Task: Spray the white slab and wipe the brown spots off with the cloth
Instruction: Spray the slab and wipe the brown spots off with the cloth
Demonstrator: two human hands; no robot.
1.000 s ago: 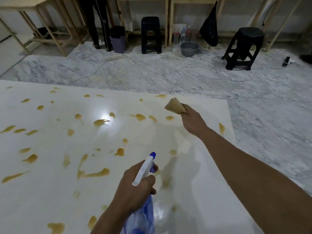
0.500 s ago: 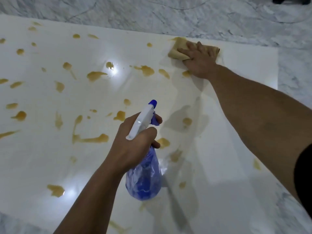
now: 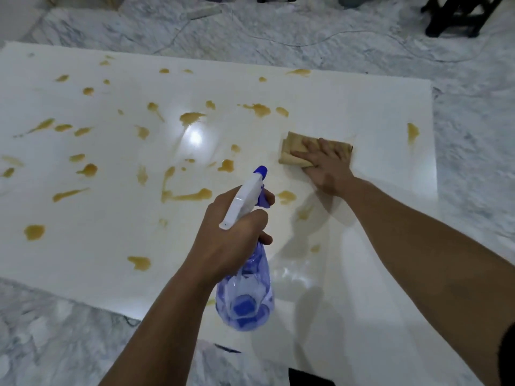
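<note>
The white slab (image 3: pixel 97 246) lies flat on the marble floor, covered with several brown spots (image 3: pixel 189 195) across its left and middle. My left hand (image 3: pixel 231 240) grips a blue spray bottle (image 3: pixel 246 299) with a white trigger head, held above the slab's near middle, nozzle pointing away. My right hand (image 3: pixel 327 168) lies flat on a folded tan cloth (image 3: pixel 294 149), pressing it onto the slab right of centre. A brown spot (image 3: pixel 412 133) sits near the slab's right edge.
Grey-veined marble floor (image 3: pixel 473 176) surrounds the slab. At the far right stands a black stool (image 3: pixel 457 15). A power strip (image 3: pixel 199 12) and thin cables (image 3: pixel 306 43) lie on the floor beyond the slab's far edge.
My right hand brought the cloth down onto the slab near its far edge, then slid it toward me across the surface. The spray bottle stays held above the slab.
</note>
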